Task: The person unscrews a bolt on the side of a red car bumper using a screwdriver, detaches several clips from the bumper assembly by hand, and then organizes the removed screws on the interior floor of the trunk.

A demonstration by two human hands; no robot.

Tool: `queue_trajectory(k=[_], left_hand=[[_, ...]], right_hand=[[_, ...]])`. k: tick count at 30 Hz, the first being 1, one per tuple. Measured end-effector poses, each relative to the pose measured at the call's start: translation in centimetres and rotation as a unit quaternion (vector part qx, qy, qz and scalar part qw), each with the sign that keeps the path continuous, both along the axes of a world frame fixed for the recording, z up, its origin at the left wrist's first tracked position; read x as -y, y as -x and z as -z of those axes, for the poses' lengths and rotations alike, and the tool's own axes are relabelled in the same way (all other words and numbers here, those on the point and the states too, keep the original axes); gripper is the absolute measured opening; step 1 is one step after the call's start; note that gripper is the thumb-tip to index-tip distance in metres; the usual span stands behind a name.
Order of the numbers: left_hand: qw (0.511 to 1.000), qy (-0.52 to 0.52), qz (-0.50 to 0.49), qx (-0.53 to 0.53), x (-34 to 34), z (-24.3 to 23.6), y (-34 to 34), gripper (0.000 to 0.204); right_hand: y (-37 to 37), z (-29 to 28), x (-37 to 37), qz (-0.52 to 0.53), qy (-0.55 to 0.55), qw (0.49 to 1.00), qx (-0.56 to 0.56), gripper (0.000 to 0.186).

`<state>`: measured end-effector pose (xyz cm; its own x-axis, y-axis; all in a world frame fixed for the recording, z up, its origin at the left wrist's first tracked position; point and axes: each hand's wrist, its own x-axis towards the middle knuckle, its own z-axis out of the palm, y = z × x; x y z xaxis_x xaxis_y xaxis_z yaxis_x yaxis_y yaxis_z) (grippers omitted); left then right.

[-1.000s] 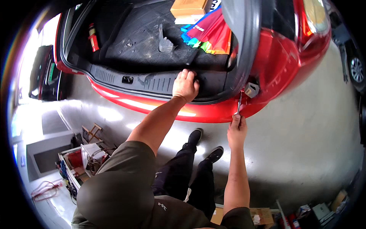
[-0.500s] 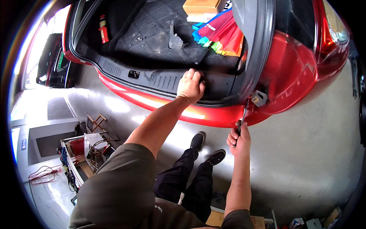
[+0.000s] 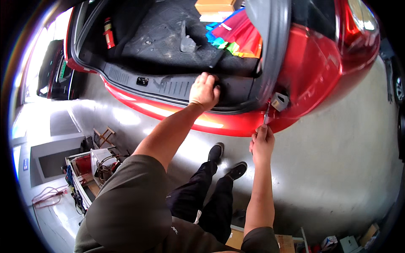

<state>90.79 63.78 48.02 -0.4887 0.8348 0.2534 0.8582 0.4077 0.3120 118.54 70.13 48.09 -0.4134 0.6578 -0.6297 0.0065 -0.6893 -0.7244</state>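
Note:
My left hand [image 3: 204,92] rests on the black trunk sill [image 3: 175,87] of a red car, its fingers curled over the inner edge; what lies under the fingertips is hidden. My right hand [image 3: 262,140] is closed around a screwdriver [image 3: 265,117] with a slim metal shaft, the handle mostly covered by my fingers. The shaft points up to the seam at the corner of the red bumper [image 3: 236,127]. Right beside its tip sits a small grey metal block [image 3: 279,102] with a pale label, at a recess in the bodywork.
Inside the trunk lie a red bottle [image 3: 109,33], a dark angular plastic piece [image 3: 187,43], a multicoloured folded fabric [image 3: 239,36] and a cardboard box [image 3: 215,7]. A cluttered cart [image 3: 84,185] stands at lower left. A dark car [image 3: 55,69] is parked at far left.
The car has shifted slightly left and up in view. My right hand has moved up along the screwdriver, covering its dark handle. My left hand stays on the sill.

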Motion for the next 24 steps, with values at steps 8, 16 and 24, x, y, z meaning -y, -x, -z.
queue_trajectory(k=[8,16,24], left_hand=[[1.000,0.003,0.002,-0.031,0.2,0.6,0.2,0.027],[1.000,-0.012,0.008,-0.022,-0.3,0.3,-0.2,0.026],[1.000,0.010,-0.009,-0.014,0.0,-0.3,0.0,0.030]], right_hand=[[-0.4,-0.6,-0.5,-0.014,0.070,0.995,-0.062,0.036],[-1.1,0.1,-0.7,-0.001,0.122,0.984,-0.127,0.038],[1.3,-1.2,-1.9,0.017,0.079,0.992,-0.099,0.028]])
